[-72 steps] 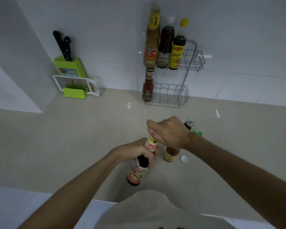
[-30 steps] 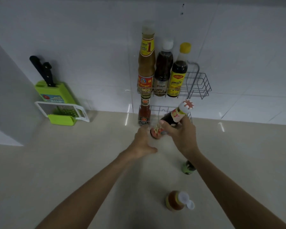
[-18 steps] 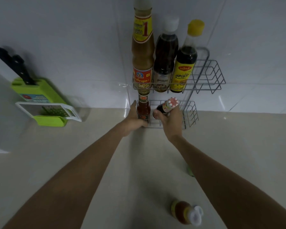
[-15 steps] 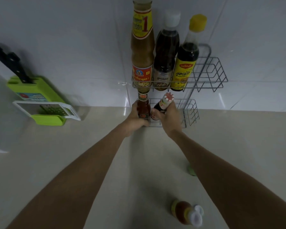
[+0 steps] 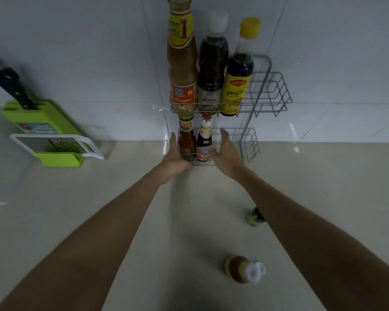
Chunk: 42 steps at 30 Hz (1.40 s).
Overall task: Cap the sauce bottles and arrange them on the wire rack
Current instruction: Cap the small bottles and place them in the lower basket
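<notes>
Sauce bottles stand in a wire rack (image 5: 267, 90) by the white wall. On the top shelf are three tall ones in a row: a brown bottle with a yellow label (image 5: 182, 63), a dark bottle with a white cap (image 5: 212, 63) and a dark bottle with a yellow cap (image 5: 239, 70). On the bottom shelf two small ones stand side by side, at the left end: a red sauce bottle (image 5: 186, 140) and a dark bottle with a red and white cap (image 5: 204, 142). Both stand up straight.

The left hand (image 5: 174, 160) is at the left side of the red sauce bottle, fingers flat and pointing up; it is at the rack's corner, but I cannot tell if it touches. The right hand (image 5: 226, 153) is open wide just to the right of the dark small bottle, and holds nothing.

Two more bottles are down on the counter (image 5: 76, 209), well apart from the rack. An orange bottle with a white cap (image 5: 243, 269) is near the bottom. A green bottle (image 5: 254, 217) is partly hidden by the right arm.

At the left, a green knife block (image 5: 43, 122) holds black knives, with a white grater (image 5: 54, 144) leaning in front of it.
</notes>
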{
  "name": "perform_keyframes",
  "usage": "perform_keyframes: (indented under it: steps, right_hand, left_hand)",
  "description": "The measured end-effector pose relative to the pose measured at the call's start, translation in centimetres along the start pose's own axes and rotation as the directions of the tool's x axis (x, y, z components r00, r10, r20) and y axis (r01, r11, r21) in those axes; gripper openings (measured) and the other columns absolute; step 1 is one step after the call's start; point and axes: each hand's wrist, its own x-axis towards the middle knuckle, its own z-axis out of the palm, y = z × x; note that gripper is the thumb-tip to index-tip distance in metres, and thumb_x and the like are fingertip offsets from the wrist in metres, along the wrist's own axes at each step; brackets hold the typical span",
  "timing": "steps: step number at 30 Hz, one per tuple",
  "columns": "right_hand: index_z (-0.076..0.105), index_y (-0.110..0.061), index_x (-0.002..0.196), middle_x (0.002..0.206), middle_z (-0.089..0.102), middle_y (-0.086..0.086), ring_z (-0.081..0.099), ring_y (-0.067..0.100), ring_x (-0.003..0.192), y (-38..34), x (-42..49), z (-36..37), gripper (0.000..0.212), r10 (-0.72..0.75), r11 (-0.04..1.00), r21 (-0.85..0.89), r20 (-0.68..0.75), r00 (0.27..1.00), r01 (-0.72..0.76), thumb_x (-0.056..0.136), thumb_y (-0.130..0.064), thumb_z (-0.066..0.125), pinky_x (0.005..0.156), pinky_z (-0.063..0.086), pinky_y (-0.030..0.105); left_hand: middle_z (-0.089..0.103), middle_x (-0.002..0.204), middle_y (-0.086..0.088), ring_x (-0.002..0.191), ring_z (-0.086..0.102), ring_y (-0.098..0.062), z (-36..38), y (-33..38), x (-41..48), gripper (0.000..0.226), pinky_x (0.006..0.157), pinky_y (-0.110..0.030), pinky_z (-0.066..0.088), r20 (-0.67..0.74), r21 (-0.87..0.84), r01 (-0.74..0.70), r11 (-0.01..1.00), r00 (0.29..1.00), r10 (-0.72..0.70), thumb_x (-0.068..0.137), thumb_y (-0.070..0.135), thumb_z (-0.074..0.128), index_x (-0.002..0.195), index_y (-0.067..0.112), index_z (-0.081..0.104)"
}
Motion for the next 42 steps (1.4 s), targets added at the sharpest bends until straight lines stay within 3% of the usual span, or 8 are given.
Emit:
perform_keyframes:
  steps: [7, 14, 19, 23, 25, 27, 35, 42]
  right_hand:
    - [0.069, -0.006, 0.107, 0.116, 0.07, 0.008, 0.066, 0.019, 0.096, 6.1, -14.2, -4.3, 0.043, -0.44, 0.883, -0.213, -0.068, 0.895, 0.418, 0.074, 0.014, 0.05, 0.089, 0.051, 0.025]
    - [0.051, -0.014, 0.137, 0.139, 0.054, 0.012, 0.05, 0.032, 0.127, 16.9, -25.2, -2.6, 0.052, -0.215, 0.787, -0.5, 0.326, 0.921, 0.361, 0.086, -0.011, 0.061, 0.102, 0.046, 0.038]
    - [0.065, -0.012, 0.107, 0.107, 0.067, 0.014, 0.063, 0.037, 0.084, 19.7, -27.3, -0.8, 0.032, -0.323, 0.665, -0.591, 0.323, 0.89, 0.456, 0.077, -0.005, 0.073, 0.067, 0.056, 0.034]
    - [0.064, -0.005, 0.103, 0.104, 0.063, 0.01, 0.064, 0.025, 0.085, 14.6, -26.5, -1.7, 0.017, -0.138, 0.988, -0.084, -0.136, 0.981, 0.127, 0.086, -0.005, 0.065, 0.076, 0.055, 0.027]
    - [0.059, 0.001, 0.099, 0.1, 0.065, 0.01, 0.068, 0.021, 0.088, 9.7, -25.7, -3.1, 0.013, 0.08, 0.853, 0.521, -0.185, 0.979, 0.029, 0.089, -0.005, 0.064, 0.082, 0.057, 0.026]
    - [0.057, 0.004, 0.099, 0.097, 0.067, 0.008, 0.069, 0.017, 0.093, 6.2, -25.4, -4.5, 0.014, 0.078, 0.672, 0.739, -0.12, 0.99, 0.037, 0.091, -0.006, 0.062, 0.086, 0.058, 0.032]
    - [0.06, 0.005, 0.101, 0.104, 0.071, 0.011, 0.067, 0.017, 0.097, 2.1, -24.3, -6.4, 0.014, -0.162, 0.652, 0.718, -0.18, 0.97, 0.242, 0.092, -0.006, 0.06, 0.08, 0.054, 0.026]
    - [0.061, -0.004, 0.118, 0.112, 0.067, 0.009, 0.064, 0.021, 0.107, -0.5, -22.4, -10.8, 0.024, -0.367, 0.763, 0.634, 0.262, 0.893, 0.128, 0.095, -0.009, 0.055, 0.095, 0.052, 0.04]
  left_hand:
    - [0.032, 0.156, 0.001, 0.14, 0.029, -0.007, 4.1, -6.3, -8.3, 0.08, 0.113, -0.029, 0.028, -0.088, 0.178, -0.226, 0.958, 0.966, 0.244, 0.084, -0.005, 0.06, 0.151, 0.019, 0.024]
    - [0.03, 0.155, 0.007, 0.143, 0.026, -0.004, 10.8, -12.8, -16.3, 0.091, 0.113, -0.018, 0.021, 0.233, 0.239, -0.304, 0.922, 0.94, 0.25, 0.074, 0.008, 0.075, 0.151, 0.017, 0.026]
    - [0.053, 0.125, 0.013, 0.113, 0.052, 0.006, 15.6, -12.7, -18.0, 0.071, 0.087, 0.003, 0.032, 0.224, 0.229, -0.339, 0.913, 0.931, 0.289, 0.075, 0.016, 0.081, 0.135, 0.025, 0.042]
    - [0.061, 0.103, -0.004, 0.095, 0.059, -0.018, 16.3, -12.0, -18.1, 0.037, 0.08, -0.02, 0.044, 0.079, 0.228, -0.336, 0.914, 0.942, 0.326, 0.078, 0.027, 0.079, 0.102, 0.029, 0.051]
    - [0.06, 0.096, -0.006, 0.088, 0.06, -0.018, 16.1, -11.3, -18.6, 0.031, 0.078, -0.031, 0.047, 0.034, 0.221, -0.329, 0.918, 0.943, 0.33, 0.077, 0.032, 0.078, 0.091, 0.03, 0.05]
    - [0.061, 0.092, -0.008, 0.085, 0.062, -0.018, 15.8, -10.0, -19.2, 0.027, 0.077, -0.036, 0.05, -0.02, 0.172, -0.309, 0.935, 0.948, 0.317, 0.077, 0.03, 0.076, 0.09, 0.025, 0.053]
    - [0.058, 0.067, 0.001, 0.064, 0.056, -0.013, 13.3, -5.3, -20.3, 0.018, 0.06, -0.029, 0.045, 0.09, 0.045, -0.306, 0.951, 0.949, 0.301, 0.071, 0.01, 0.069, 0.079, 0.019, 0.056]
    - [0.061, 0.069, -0.015, 0.058, 0.057, -0.029, 11.8, -3.5, -19.8, 0.038, 0.06, -0.029, 0.048, 0.399, -0.333, -0.149, 0.931, 0.872, 0.283, 0.047, 0.012, 0.058, 0.081, -0.004, 0.056]
